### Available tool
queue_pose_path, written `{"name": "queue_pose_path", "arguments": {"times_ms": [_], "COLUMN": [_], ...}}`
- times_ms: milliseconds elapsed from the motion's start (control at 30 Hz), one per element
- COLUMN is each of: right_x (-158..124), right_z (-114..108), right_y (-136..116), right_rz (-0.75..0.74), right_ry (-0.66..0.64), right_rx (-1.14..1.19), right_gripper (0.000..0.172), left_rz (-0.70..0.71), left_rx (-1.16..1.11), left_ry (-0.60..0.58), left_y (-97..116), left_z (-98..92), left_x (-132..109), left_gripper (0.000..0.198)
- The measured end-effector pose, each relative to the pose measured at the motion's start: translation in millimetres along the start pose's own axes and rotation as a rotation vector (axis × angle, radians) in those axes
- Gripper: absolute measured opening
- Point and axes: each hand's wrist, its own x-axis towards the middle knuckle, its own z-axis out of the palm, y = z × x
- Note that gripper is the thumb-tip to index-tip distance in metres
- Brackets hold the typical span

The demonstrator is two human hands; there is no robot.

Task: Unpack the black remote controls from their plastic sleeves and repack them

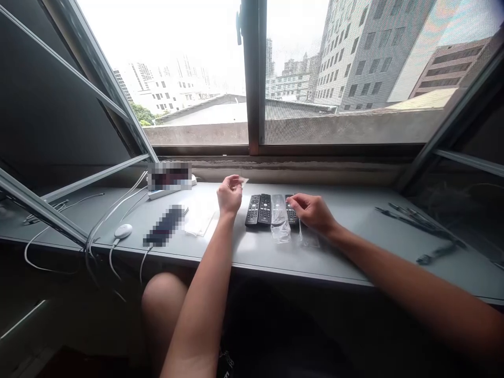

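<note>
Several black remote controls lie side by side on the desk in front of me. The two on the left, an outer remote control [252, 211] and its neighbour [265, 211], are bare. A clear plastic sleeve [281, 231] lies over the third. My right hand [315, 212] is closed at the rightmost remote control [292, 214] and partly covers it; what its fingers grip is hidden. More clear plastic [309, 239] spreads below that hand. Raised left of the remotes, my left hand [229, 195] pinches a small translucent piece of film [244, 182].
On the left of the desk [244, 252] are a blurred-out phone [165, 226] with a cable, a white round charger [123, 231], a power strip [173, 190] and flat clear packets [199, 223]. Dark cables [413, 218] lie at right. Metal frames flank both sides.
</note>
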Motion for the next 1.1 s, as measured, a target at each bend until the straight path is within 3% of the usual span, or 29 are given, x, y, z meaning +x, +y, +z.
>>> {"name": "queue_pose_path", "arguments": {"times_ms": [100, 200, 300, 367, 467, 533, 633, 867, 1033, 1100], "right_x": [-0.7, 0.7, 1.5, 1.1, 0.3, 0.5, 1.8, 3.3, 1.9, 1.7], "right_z": [2.8, 5.3, 7.5, 8.8, 10.0, 9.8, 7.8, 3.4, 1.9, 1.3], "right_y": [-1.5, 1.4, 4.3, 4.6, 3.2, 1.4, -2.9, -12.9, -11.2, -9.4], "right_rz": [-0.031, -0.162, -0.337, -0.435, -0.512, -0.529, -0.544, -0.514, -0.369, -0.324], "right_ry": [-0.014, -0.048, -0.119, -0.21, -0.338, -0.356, -0.31, -0.112, -0.036, -0.02], "right_rx": [0.034, 0.05, 0.018, 0.006, 0.019, 0.038, 0.077, 0.126, 0.087, 0.067], "right_gripper": [0.033, 0.026, 0.016, 0.019, 0.029, 0.031, 0.029, 0.011, 0.047, 0.053], "left_rz": [-0.11, -0.231, -0.353, -0.414, -0.445, -0.438, -0.416, -0.348, -0.342, -0.33], "left_rx": [-0.39, -0.635, -0.722, -0.74, -0.765, -0.775, -0.798, -0.859, -0.817, -0.764], "left_ry": [-0.203, -0.475, -0.729, -0.847, -0.969, -1.003, -0.938, -0.605, -0.375, -0.323], "left_y": [6.1, 16.0, 22.6, 23.7, 23.3, 23.3, 22.6, 16.3, 22.3, 25.1], "left_z": [7.4, 8.7, 5.5, 3.5, 2.0, 1.5, 1.0, 2.1, 0.1, -2.3], "left_x": [-3.2, -10.4, -17.2, -20.1, -22.3, -22.6, -21.3, -12.9, -9.9, -9.0], "left_gripper": [0.047, 0.055, 0.054, 0.049, 0.044, 0.043, 0.047, 0.059, 0.063, 0.064]}}
